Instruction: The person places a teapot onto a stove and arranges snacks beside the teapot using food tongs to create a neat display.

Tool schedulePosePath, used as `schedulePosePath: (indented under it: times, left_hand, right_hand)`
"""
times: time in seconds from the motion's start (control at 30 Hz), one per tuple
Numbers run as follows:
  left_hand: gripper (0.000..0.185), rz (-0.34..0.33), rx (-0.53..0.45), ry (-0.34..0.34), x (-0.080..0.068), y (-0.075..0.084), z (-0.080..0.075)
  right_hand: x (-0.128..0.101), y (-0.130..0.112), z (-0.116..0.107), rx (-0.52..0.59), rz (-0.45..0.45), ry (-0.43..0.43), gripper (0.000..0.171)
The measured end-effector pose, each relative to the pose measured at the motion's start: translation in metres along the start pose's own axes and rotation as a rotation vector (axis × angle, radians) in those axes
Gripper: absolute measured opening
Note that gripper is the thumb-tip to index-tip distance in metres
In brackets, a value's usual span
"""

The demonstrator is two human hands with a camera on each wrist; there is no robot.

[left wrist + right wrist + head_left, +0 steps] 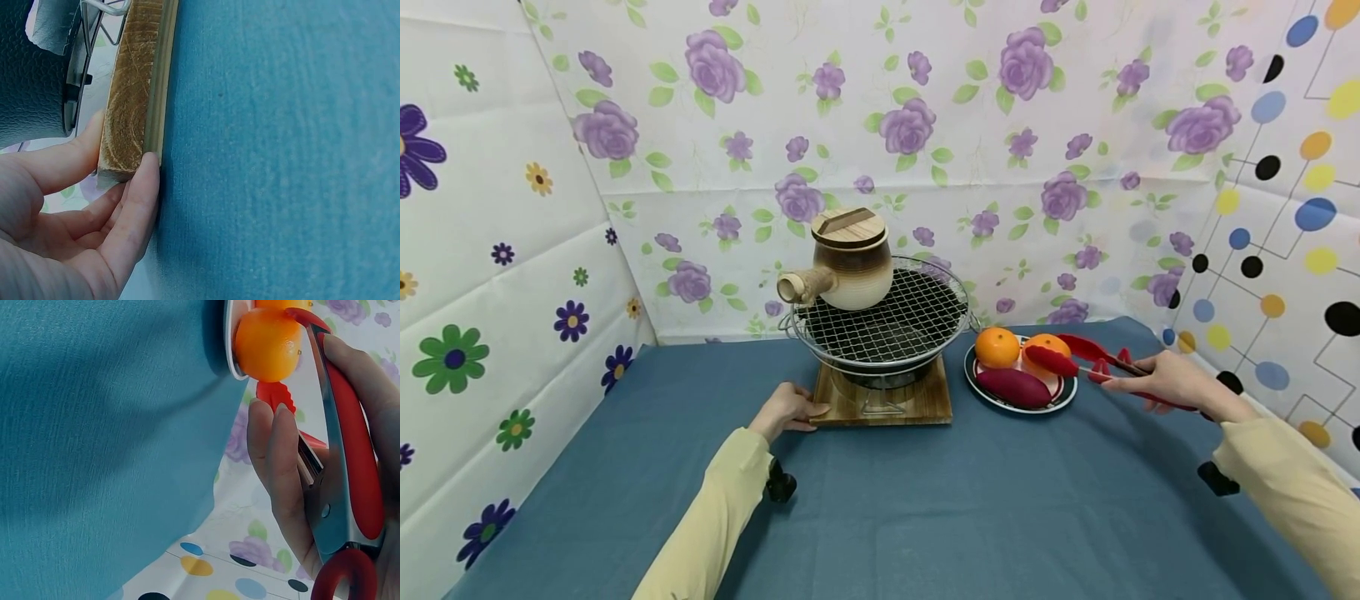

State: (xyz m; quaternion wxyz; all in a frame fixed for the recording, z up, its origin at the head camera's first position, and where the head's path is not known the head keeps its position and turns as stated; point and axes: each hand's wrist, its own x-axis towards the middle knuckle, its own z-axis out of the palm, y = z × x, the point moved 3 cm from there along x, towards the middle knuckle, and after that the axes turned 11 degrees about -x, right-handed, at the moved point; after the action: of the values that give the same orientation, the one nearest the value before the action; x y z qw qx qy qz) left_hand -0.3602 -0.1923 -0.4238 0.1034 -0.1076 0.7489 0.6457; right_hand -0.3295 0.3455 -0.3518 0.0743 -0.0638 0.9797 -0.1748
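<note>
While the left hand (786,410) rests at the near-left corner of the board (883,400), thumb on its top face and fingers (134,206) against its edge, the right hand (1165,379) works to the right of the board. That hand curls round the handles of red tongs (1093,357), thumb along one arm and fingers (275,456) on the other. The tong tips straddle the right orange (1047,346) on the plate (1063,392), which sits just right of the board. Whether they already squeeze it cannot be told. A second orange (997,347) and a purple sweet potato (1013,387) lie on the same plate, close together.

On the board stands a small stove with a wire grill (887,321); a clay pot (848,262) with a wooden lid sits at the grill's back-left. Everything rests on a desk (925,500) with a blue cloth.

The orange is likely light, round and a little yielding, with smooth skin, so it may roll or slip between the tips; a hold across its widest part with gentle pressure looks safest. The board seems stiff and steady under the left hand.
</note>
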Motion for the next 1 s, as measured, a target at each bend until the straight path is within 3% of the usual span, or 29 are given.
schedulePosePath:
  times: [0.37, 0.53, 1.0]
  left_hand:
    - [0.065, 0.011, 0.004, 0.008, -0.002, 0.000, -0.001]
    - [0.064, 0.001, 0.009, 0.012, -0.002, 0.001, -0.001]
    - [0.064, 0.006, 0.010, 0.001, -0.003, 0.002, 0.001]
  right_hand:
    - [-0.004, -0.002, -0.009, 0.031, -0.001, -0.004, 0.059]
    - [-0.005, -0.004, -0.015, 0.023, 0.005, -0.017, 0.083]
    - [-0.006, -0.015, -0.035, 0.039, 0.031, 0.043, 0.058]
